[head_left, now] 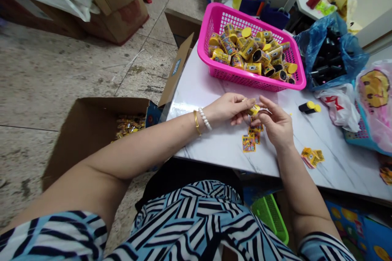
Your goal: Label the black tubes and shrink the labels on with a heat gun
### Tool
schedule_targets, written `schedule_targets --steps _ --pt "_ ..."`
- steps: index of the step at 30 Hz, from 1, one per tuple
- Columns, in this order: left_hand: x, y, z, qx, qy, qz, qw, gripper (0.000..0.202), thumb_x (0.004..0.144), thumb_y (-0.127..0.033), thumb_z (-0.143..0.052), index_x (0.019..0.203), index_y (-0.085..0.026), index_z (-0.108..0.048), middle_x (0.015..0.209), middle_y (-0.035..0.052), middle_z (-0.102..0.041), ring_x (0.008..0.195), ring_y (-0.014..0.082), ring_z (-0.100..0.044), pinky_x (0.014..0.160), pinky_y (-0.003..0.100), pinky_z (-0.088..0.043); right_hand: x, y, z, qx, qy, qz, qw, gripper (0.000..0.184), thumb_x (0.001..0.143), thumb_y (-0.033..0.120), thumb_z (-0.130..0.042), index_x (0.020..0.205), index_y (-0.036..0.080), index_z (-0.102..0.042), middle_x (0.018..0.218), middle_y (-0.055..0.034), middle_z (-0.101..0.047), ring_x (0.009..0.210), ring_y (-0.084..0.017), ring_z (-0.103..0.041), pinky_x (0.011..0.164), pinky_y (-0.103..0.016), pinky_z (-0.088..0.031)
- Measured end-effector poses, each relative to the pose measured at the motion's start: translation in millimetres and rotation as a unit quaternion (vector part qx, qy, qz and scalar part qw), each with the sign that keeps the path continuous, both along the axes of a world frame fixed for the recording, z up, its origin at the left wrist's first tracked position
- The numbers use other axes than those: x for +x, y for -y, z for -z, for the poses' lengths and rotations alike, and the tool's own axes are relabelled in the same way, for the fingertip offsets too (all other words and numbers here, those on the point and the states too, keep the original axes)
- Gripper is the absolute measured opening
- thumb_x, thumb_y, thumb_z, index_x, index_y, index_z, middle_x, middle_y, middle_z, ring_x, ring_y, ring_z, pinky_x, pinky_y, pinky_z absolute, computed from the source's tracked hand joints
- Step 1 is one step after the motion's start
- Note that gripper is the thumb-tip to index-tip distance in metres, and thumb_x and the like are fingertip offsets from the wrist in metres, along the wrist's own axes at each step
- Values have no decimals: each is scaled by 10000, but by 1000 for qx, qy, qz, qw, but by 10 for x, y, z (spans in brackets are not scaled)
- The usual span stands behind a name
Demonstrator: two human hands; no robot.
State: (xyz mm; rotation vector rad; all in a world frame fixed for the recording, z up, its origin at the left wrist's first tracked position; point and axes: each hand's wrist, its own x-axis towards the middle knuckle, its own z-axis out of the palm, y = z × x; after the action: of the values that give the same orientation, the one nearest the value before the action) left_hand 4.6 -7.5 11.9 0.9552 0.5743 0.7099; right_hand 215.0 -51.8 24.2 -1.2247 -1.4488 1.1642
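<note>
Yellow piece [254, 110], small, is pinched between the left hand [227, 108] and right hand [275, 124], both narrowly closed on it above the white marble-patterned tabletop [211, 147]; a fingertip grip seems suited to so small an item. Printed yellow-and-red cards [249, 143] lie just below the hands, within easy reach. Farther out, a pink plastic basket [220, 20] holds yellow-and-black capsules [251, 49], probably kept close for convenience; a loose capsule [310, 108] lies to the right. A blue plastic bag [315, 40] holds black cylinders [329, 57]. An open cardboard box [92, 138] on the floor holds small packets [130, 126]. Any printing on the cards is too small to read.
</note>
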Motion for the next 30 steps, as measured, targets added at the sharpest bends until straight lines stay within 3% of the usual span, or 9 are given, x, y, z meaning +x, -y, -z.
schedule_targets --steps 4,11,16,19,21,23,25,28,30 --pt "31 3 21 -71 -15 39 997 503 986 -597 -726 835 -118 -685 577 25 -650 355 63 -493 339 165 -294 -3 13 17 76 63 36 994 185 835 401 -880 985 298 -843 1049 -30 -697 727 -153 -698 685 -365 -667" --pt "45 -10 27 -106 -10 13 994 576 897 -665 -792 799 -112 -668 541 17 -625 320 65 -466 300 158 -268 -95 77 115 161 169 43 971 365 844 402 -871 1178 288 -779 1064 -49 -704 886 -185 -714 780 -337 -646" --pt "-22 -2 -21 -111 33 5 993 572 868 -672 -820 889 -118 -677 558 7 -642 306 65 -442 282 158 -267 -172 124 59 174 157 29 972 444 883 418 -826 1303 293 -756 1144 -66 -738 986 -194 -731 857 -337 -648" --pt "-52 -23 -20 -104 15 15 994 620 858 -736 -786 910 -129 -666 532 0 -627 294 71 -422 273 159 -244 -253 147 -9 187 148 27 971 428 858 398 -849 1273 312 -791 1106 -53 -758 948 -174 -734 858 -324 -650" --pt "-57 -33 -23 -93 10 10 996 630 865 -751 -767 891 -133 -647 533 0 -624 302 69 -427 282 157 -244 -303 117 -58 154 104 32 982 375 832 411 -863 1188 298 -825 1038 -36 -757 866 -158 -742 802 -313 -663" --pt "-55 -33 -34 -80 31 -2 996 628 868 -744 -771 935 -133 -643 591 15 -661 337 67 -460 308 154 -280 -310 7 -140 95 43 19 994 396 796 431 -882 1155 272 -832 1021 -26 -765 820 -159 -758 778 -326 -676" --pt "-51 -27 -41 -70 53 -17 996 659 861 -749 -774 1072 -140 -637 686 41 -713 390 82 -513 344 162 -329 -247 -196 -287 80 29 29 996 432 785 433 -881 1174 253 -828 1015 -26 -784 793 -160 -760 794 -343 -677" --pt "-44 -10 -7 -29 8 -39 999 718 848 -758 -775 1210 -165 -593 758 61 -741 448 121 -566 391 195 -363 -35 -589 -614 193 138 117 964 420 830 380 -825 1230 253 -820 1088 -39 -789 823 -153 -742 861 -336 -651" --pt "-27 6 51 82 -79 -68 991 598 877 -662 -795 1171 -168 -631 754 50 -730 497 135 -585 459 219 -395 153 -788 -820 263 261 138 918 517 832 341 -805 1344 281 -768 1225 -42 -769 905 -172 -740 918 -347 -636"
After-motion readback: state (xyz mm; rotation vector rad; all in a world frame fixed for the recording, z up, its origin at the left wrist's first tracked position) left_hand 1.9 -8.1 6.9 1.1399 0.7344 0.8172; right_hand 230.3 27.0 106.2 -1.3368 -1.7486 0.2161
